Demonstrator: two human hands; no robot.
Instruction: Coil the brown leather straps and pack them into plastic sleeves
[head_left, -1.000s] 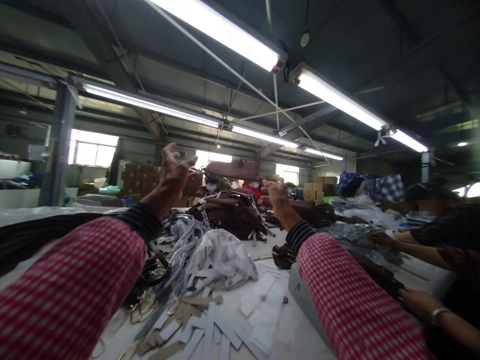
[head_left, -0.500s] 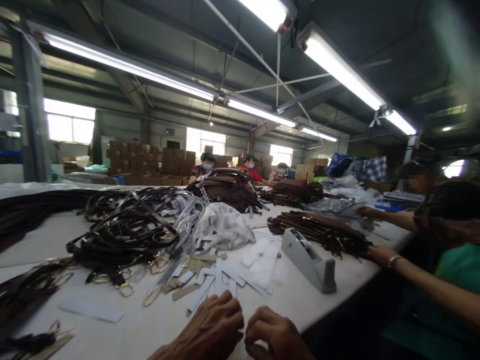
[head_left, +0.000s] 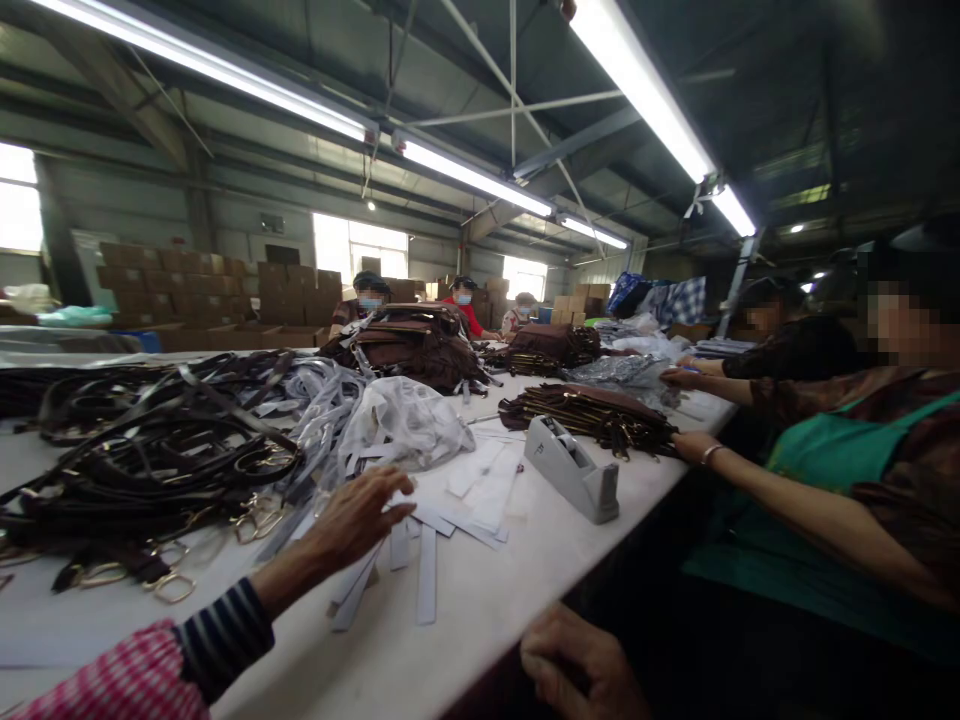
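Observation:
My left hand [head_left: 364, 515] reaches over the loose white paper strips [head_left: 426, 575] on the table, its fingers stretched out and apart. I see nothing held in it, and whether the fingertips touch a strip I cannot tell. By the table's front edge is my right hand [head_left: 581, 655], its fingers curled in with no object showing. Left of my left hand lies a tangled heap of dark straps [head_left: 172, 450] with gold-coloured metal rings [head_left: 174, 586]. Beyond the strips sits a crumpled clear plastic bag [head_left: 409, 420].
A grey tape dispenser [head_left: 570, 470] stands on the white table [head_left: 480, 620]. Behind it lies a stack of dark brown pieces [head_left: 592, 410]. At the right, a co-worker's hand [head_left: 694, 447] touches that stack. More brown bundles [head_left: 412, 345] are piled further back.
My left hand has moved forward and left, away from my right hand, and its fingers have opened. My right hand has shifted right to the table edge. The view has turned right.

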